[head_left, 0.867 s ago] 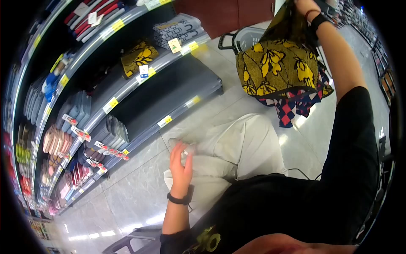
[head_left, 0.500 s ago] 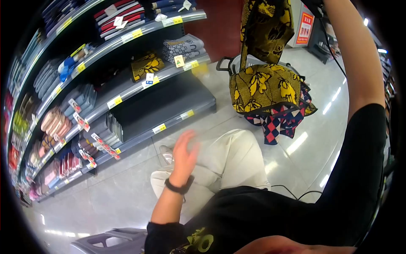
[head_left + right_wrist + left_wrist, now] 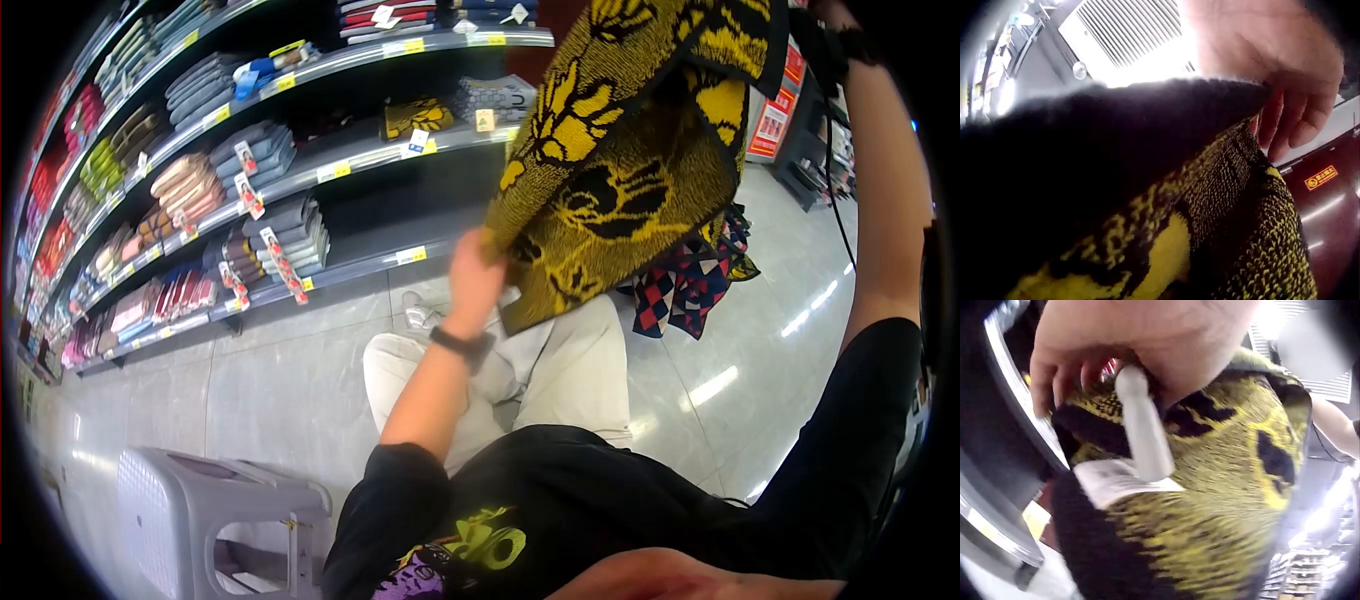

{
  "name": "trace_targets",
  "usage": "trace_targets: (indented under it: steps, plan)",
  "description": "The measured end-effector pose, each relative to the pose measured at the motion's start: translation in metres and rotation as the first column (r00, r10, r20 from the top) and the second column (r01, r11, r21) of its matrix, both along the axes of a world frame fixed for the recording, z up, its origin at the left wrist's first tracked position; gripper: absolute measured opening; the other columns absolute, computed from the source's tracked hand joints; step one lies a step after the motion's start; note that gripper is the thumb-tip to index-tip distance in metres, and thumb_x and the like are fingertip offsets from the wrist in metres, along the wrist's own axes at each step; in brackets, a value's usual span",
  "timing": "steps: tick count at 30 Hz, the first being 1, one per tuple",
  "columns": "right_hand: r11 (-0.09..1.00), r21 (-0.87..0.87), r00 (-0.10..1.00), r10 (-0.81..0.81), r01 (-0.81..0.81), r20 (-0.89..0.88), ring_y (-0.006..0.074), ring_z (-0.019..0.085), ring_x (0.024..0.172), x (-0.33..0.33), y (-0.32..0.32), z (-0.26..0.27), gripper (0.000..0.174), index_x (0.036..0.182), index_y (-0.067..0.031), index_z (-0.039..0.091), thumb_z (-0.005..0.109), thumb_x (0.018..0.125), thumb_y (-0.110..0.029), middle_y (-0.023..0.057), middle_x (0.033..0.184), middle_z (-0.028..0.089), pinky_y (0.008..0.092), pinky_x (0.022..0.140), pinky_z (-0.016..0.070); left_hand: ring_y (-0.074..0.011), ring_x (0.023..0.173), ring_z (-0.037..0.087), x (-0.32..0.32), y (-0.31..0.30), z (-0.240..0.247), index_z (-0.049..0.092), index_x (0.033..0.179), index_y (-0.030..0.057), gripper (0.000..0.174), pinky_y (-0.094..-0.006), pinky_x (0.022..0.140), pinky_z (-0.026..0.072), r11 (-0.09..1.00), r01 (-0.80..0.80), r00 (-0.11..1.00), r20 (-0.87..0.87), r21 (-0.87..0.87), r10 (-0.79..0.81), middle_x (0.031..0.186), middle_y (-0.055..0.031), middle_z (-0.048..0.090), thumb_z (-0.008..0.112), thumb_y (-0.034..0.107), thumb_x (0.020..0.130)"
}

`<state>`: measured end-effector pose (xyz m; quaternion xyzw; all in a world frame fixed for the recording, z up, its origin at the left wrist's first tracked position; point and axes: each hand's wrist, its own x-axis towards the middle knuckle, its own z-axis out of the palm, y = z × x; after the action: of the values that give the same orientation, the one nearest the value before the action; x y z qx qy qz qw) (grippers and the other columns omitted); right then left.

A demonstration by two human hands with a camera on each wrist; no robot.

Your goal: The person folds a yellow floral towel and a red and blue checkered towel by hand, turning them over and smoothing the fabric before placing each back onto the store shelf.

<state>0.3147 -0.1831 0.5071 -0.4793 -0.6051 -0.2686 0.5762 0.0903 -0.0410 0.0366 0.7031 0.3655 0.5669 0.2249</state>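
A black-and-yellow floral towel (image 3: 620, 170) hangs spread in front of me. My left hand (image 3: 475, 285) grips its left edge, fingers curled round the cloth. In the left wrist view, a white label (image 3: 1116, 481) and a pale rod-shaped piece (image 3: 1146, 431) show just below that hand. High at the upper right, my right hand (image 3: 1272, 56) pinches the towel's dark border, its fingers bent behind the cloth. Behind the hanging towel, a red, navy and white checkered cloth (image 3: 675, 290) drapes low over the floor. The basket seen earlier is hidden.
Shelves of folded towels (image 3: 190, 180) run along the left, with another yellow floral towel (image 3: 415, 118) and a grey patterned stack (image 3: 495, 98) on one. A grey plastic stool (image 3: 200, 510) stands at lower left. A dark cable (image 3: 840, 200) hangs by the right arm.
The left hand has moved up and forward from above the lap and taken hold of the towel's edge. The towel has been raised and spread closer to me, covering the basket.
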Motion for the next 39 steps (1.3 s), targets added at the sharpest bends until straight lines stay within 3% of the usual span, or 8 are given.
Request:
trace_targets:
  steps: [5, 10, 21, 24, 25, 27, 29, 39]
  plan:
    - [0.952, -0.094, 0.897, 0.239, -0.292, -0.373, 0.0273, 0.066, 0.085, 0.039, 0.015, -0.051, 0.024, 0.106, 0.0003, 0.068, 0.060, 0.084, -0.004, 0.0134, 0.096, 0.070, 0.0330, 0.078, 0.0522, -0.0146, 0.081, 0.061, -0.105, -0.005, -0.032, 0.064, 0.106, 0.0046, 0.021, -0.0304, 0.071, 0.0532, 0.813, 0.121, 0.991, 0.119, -0.569, -0.065, 0.091, -0.0068, 0.065, 0.060, 0.007, 0.085]
    - [0.609, -0.510, 0.766, 0.282, -0.608, -0.578, 0.0088, 0.058, 0.095, 0.210, 0.114, -0.124, 0.029, 0.124, -0.0154, 0.059, 0.053, 0.097, -0.025, -0.0040, 0.104, 0.061, 0.0256, 0.085, 0.0460, -0.0125, 0.098, 0.058, -0.175, -0.023, -0.013, 0.057, 0.112, 0.0038, 0.032, -0.0263, 0.085, 0.0484, 0.789, 0.444, 0.860, 0.448, -0.425, -0.243, 0.105, -0.0035, 0.061, 0.050, -0.006, 0.082]
    - [-0.271, -0.948, 0.945, 0.229, -0.168, -0.233, 0.0110, 0.059, 0.091, 0.162, 0.134, -0.354, 0.032, 0.105, -0.0028, 0.064, 0.071, 0.073, -0.002, 0.0021, 0.102, 0.064, 0.0251, 0.083, 0.0474, -0.0116, 0.092, 0.063, -0.221, 0.024, -0.039, 0.065, 0.096, 0.0001, 0.010, -0.0252, 0.080, 0.0498, 0.869, 0.220, 0.973, 0.165, -0.444, -0.163, 0.108, -0.0082, 0.067, 0.062, 0.001, 0.086]
    - [0.196, -0.942, 0.960, -0.011, -0.271, -0.279, 0.0143, 0.063, 0.090, 0.136, 0.144, -0.365, 0.035, 0.115, -0.0017, 0.064, 0.071, 0.085, -0.019, 0.0031, 0.099, 0.068, 0.0262, 0.084, 0.0489, -0.0114, 0.089, 0.064, -0.199, 0.033, -0.018, 0.066, 0.099, 0.0004, 0.016, -0.0250, 0.078, 0.0507, 0.672, 0.370, 0.929, 0.253, -0.642, -0.270, 0.101, -0.0064, 0.069, 0.063, 0.014, 0.092]
    - [0.400, -0.766, 0.818, -0.064, -0.504, -0.572, 0.0167, 0.065, 0.091, 0.120, 0.157, -0.362, 0.037, 0.116, -0.0028, 0.064, 0.067, 0.089, -0.028, 0.0055, 0.101, 0.069, 0.0280, 0.084, 0.0499, -0.0116, 0.089, 0.064, -0.188, 0.043, -0.022, 0.066, 0.099, 0.0009, 0.018, -0.0250, 0.078, 0.0509, 0.655, 0.435, 0.894, 0.382, -0.617, -0.233, 0.100, -0.0058, 0.069, 0.062, 0.017, 0.092]
    - [0.282, -0.436, 0.421, -0.114, -0.855, -0.900, 0.0181, 0.065, 0.099, 0.105, 0.178, -0.347, 0.039, 0.123, -0.0026, 0.060, 0.060, 0.094, -0.030, 0.0084, 0.113, 0.068, 0.0315, 0.088, 0.0508, -0.0120, 0.087, 0.065, -0.159, 0.061, -0.030, 0.066, 0.101, 0.0020, 0.022, -0.0251, 0.076, 0.0513, 0.637, 0.550, 0.769, 0.624, -0.540, -0.135, 0.097, -0.0046, 0.069, 0.062, 0.023, 0.094]
    - [0.581, -0.315, 0.289, -0.140, -0.750, -0.947, 0.0175, 0.065, 0.097, 0.064, 0.191, -0.367, 0.034, 0.120, -0.0032, 0.063, 0.059, 0.095, -0.026, 0.0079, 0.113, 0.068, 0.0308, 0.088, 0.0505, -0.0120, 0.086, 0.063, -0.116, 0.081, -0.029, 0.066, 0.101, 0.0055, 0.021, -0.0260, 0.077, 0.0507, 0.576, 0.625, 0.676, 0.734, -0.527, -0.061, 0.093, -0.0011, 0.067, 0.067, 0.024, 0.091]
    - [0.638, -0.400, 0.722, 0.383, -0.658, -0.576, 0.0087, 0.060, 0.080, -0.097, 0.244, -0.517, 0.023, 0.111, 0.0006, 0.060, 0.063, 0.089, -0.005, 0.0038, 0.089, 0.068, 0.0244, 0.070, 0.0490, -0.0116, 0.084, 0.064, -0.021, 0.120, -0.086, 0.054, 0.111, 0.0060, 0.032, -0.0243, 0.073, 0.0525, 0.407, 0.814, 0.472, 0.880, -0.415, -0.047, 0.096, -0.0024, 0.065, 0.070, 0.002, 0.083]
